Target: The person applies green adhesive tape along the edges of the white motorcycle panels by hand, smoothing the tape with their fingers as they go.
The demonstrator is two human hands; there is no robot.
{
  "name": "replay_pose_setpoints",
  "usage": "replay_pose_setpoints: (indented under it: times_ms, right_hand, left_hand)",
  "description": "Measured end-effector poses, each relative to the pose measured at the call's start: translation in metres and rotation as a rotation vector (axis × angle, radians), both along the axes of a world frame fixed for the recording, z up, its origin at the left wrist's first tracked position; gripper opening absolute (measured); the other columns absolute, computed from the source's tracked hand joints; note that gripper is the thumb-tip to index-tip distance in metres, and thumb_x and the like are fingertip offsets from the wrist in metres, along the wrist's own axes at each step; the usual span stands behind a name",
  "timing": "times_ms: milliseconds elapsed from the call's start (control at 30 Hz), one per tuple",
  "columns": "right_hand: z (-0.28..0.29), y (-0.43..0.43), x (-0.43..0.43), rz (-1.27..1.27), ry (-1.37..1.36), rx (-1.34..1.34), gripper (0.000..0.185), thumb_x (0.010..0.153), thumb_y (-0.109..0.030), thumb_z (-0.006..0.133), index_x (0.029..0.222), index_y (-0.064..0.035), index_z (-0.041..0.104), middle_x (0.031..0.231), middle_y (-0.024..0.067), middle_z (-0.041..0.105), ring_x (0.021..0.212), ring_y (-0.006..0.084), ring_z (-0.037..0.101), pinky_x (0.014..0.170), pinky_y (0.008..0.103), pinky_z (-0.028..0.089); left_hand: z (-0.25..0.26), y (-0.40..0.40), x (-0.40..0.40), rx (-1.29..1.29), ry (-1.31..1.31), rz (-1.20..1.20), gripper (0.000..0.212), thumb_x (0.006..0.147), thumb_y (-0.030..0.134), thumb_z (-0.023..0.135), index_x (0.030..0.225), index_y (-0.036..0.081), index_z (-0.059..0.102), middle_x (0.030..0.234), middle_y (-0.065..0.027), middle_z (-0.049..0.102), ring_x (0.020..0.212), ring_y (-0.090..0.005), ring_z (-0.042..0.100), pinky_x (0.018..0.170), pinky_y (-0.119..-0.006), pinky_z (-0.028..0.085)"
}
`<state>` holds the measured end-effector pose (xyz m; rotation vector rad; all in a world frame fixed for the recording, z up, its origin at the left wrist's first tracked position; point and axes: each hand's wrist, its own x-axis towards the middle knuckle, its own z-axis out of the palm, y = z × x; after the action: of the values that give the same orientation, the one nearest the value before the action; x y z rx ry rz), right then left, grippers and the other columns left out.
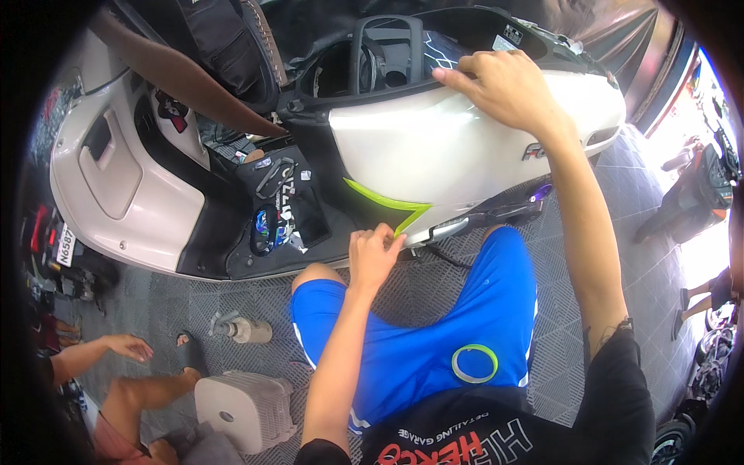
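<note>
My left hand (pixel 372 256) pinches the lower end of a strip of lime-green masking tape (pixel 395 203). The strip makes a sharp V on the scooter's white side panel (pixel 407 139), along its border with the black floorboard trim. My right hand (pixel 505 87) lies over the panel's upper edge, thumb apart from loosely curled fingers; some fingertips are hidden. Beside it is the open under-seat compartment (pixel 331 75). A roll of the same green tape (pixel 475 364) rests on my lap, on blue shorts (pixel 430 343).
A phone-like black object (pixel 317 218) and small items lie on the scooter's floorboard (pixel 250 256). A spray bottle (pixel 250 330) and a plastic stool (pixel 244 407) are on the tiled floor to my left, near another person's hand (pixel 131 347) and leg. A parked motorcycle (pixel 706 186) stands right.
</note>
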<state>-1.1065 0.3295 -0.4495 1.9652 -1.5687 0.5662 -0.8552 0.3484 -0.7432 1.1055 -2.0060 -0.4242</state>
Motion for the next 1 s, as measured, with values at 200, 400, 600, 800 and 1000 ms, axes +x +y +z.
replay_pose_setpoints:
  times_ms: [200, 400, 600, 800, 1000]
  right_hand:
    - [0.014, 0.008, 0.014, -0.182, -0.07, 0.225, 0.025, 0.088, -0.029, 0.076, 0.087, -0.0034, 0.077, 0.081, 0.0119, 0.063, 0.084, 0.0332, 0.062, 0.08, 0.0445, 0.049]
    - [-0.093, 0.06, 0.033, 0.218, -0.384, -0.506, 0.016, 0.089, -0.018, 0.078, 0.097, -0.0053, 0.075, 0.086, 0.0097, 0.069, 0.084, 0.0322, 0.068, 0.077, 0.0437, 0.05]
    - [-0.232, 0.117, 0.086, 0.063, -0.943, -0.052, 0.056, 0.088, -0.001, 0.074, 0.142, -0.0003, 0.063, 0.122, 0.0217, 0.063, 0.111, 0.0367, 0.061, 0.098, 0.0447, 0.052]
    - [-0.257, 0.111, 0.1, 0.053, -0.943, -0.05, 0.063, 0.085, -0.005, 0.077, 0.145, -0.0008, 0.062, 0.135, 0.0221, 0.06, 0.125, 0.0412, 0.059, 0.106, 0.0486, 0.048]
    - [-0.259, 0.106, 0.102, 0.044, -0.891, -0.076, 0.06, 0.083, -0.003, 0.076, 0.143, -0.0022, 0.065, 0.136, 0.019, 0.06, 0.126, 0.0395, 0.058, 0.105, 0.0491, 0.047]
  left_hand:
    - [-0.009, -0.008, -0.001, 0.09, -0.032, -0.033, 0.031, 0.092, 0.033, 0.082, 0.087, 0.004, 0.074, 0.079, -0.0184, 0.074, 0.081, -0.0388, 0.069, 0.086, -0.048, 0.049]
    - [-0.013, -0.005, 0.006, 0.066, 0.066, -0.036, 0.023, 0.093, 0.019, 0.082, 0.085, 0.0, 0.073, 0.074, -0.0133, 0.074, 0.068, -0.0269, 0.071, 0.078, -0.039, 0.053]
    - [-0.021, -0.008, 0.001, 0.088, 0.095, -0.091, 0.022, 0.093, 0.017, 0.081, 0.083, 0.002, 0.069, 0.072, -0.011, 0.071, 0.07, -0.0279, 0.067, 0.081, -0.04, 0.049]
    - [-0.02, -0.008, 0.001, 0.026, 0.085, -0.084, 0.021, 0.093, 0.014, 0.082, 0.081, 0.002, 0.07, 0.07, -0.0082, 0.07, 0.066, -0.0227, 0.064, 0.076, -0.037, 0.048]
    - [-0.021, -0.009, -0.001, 0.039, 0.107, -0.082, 0.02, 0.092, 0.014, 0.083, 0.081, 0.002, 0.071, 0.071, -0.008, 0.07, 0.067, -0.0229, 0.063, 0.076, -0.037, 0.047]
